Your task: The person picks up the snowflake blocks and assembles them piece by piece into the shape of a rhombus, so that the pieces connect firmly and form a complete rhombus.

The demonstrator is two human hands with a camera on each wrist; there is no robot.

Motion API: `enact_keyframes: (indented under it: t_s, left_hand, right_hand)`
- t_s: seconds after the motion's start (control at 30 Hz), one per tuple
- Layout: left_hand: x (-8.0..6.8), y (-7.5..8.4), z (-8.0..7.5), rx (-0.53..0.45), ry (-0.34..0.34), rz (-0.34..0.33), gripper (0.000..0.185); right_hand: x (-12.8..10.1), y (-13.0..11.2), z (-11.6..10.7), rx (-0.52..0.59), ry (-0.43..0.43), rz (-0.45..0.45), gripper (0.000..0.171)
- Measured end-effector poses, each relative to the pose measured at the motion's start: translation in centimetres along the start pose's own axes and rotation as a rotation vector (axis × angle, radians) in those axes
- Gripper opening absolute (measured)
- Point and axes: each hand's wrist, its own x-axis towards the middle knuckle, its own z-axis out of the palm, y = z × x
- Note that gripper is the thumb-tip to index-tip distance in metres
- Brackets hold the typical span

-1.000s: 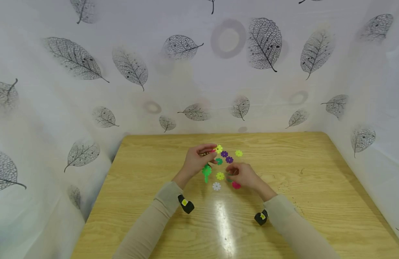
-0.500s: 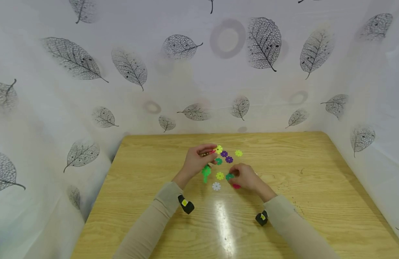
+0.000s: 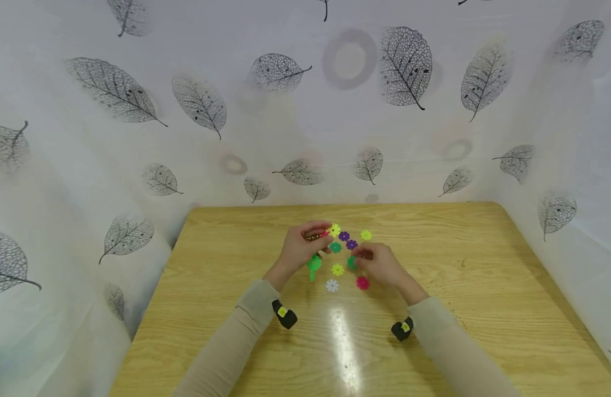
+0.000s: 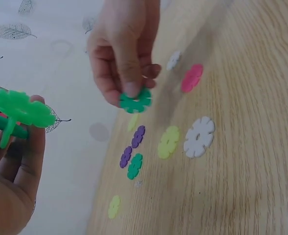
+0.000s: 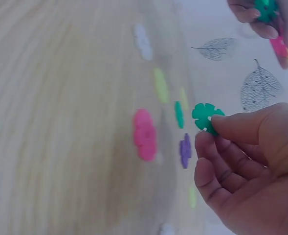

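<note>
My left hand [image 3: 319, 241] holds a small assembly of plastic snowflake discs above the table; its bright green part [image 3: 314, 263] hangs below the hand and pink and yellow discs [image 3: 331, 230] stick out at the fingertips. In the left wrist view the green assembly [image 4: 20, 111] sits between thumb and fingers. My right hand [image 3: 361, 258] pinches a single dark green disc [image 3: 352, 262] [image 4: 135, 100] [image 5: 206, 116] just off the table, a short way right of the left hand.
Loose discs lie on the wooden table [image 3: 464, 286]: yellow-green [image 3: 337, 269], white [image 3: 332, 285], pink [image 3: 362, 283], two purple [image 3: 344, 236] [image 3: 351, 244], dark green [image 3: 335, 247], yellow [image 3: 366, 235]. Leaf-print cloth [image 3: 112, 88] walls the back and sides.
My right hand has picked the dark green disc up from beside the pink disc and carried it up and toward the left hand. The pink disc now lies uncovered. The left hand stayed put.
</note>
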Motion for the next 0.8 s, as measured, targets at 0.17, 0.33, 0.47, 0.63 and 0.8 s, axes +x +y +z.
enact_keyframes:
  t_s: [0.17,0.33,0.47,0.63,0.8]
  left_hand:
    - [0.0,0.0,-0.1,0.010,-0.021,0.003,0.036]
    - [-0.1,-0.3,0.0,0.018,-0.017,-0.004,0.036]
    - [-0.1,-0.4,0.1,0.021,-0.012,0.009,0.034]
    - [-0.1,-0.5,0.1,0.018,-0.015,0.019,0.033]
    - [-0.1,-0.4,0.1,0.009,-0.016,0.003,0.033]
  right_hand:
    - [0.3,-1.2,-1.4,0.050,0.066,-0.084,0.017]
    - [0.3,-2.4,-2.5,0.149,0.070,-0.106,0.015]
    - [0.3,-3.1,-3.0,0.166,0.077,-0.119,0.016]
    - [0.1,-4.7,-3.4,0.194,0.081,-0.137,0.021]
    - [-0.8,-7.8,-4.1,0.209,0.085,-0.141,0.022]
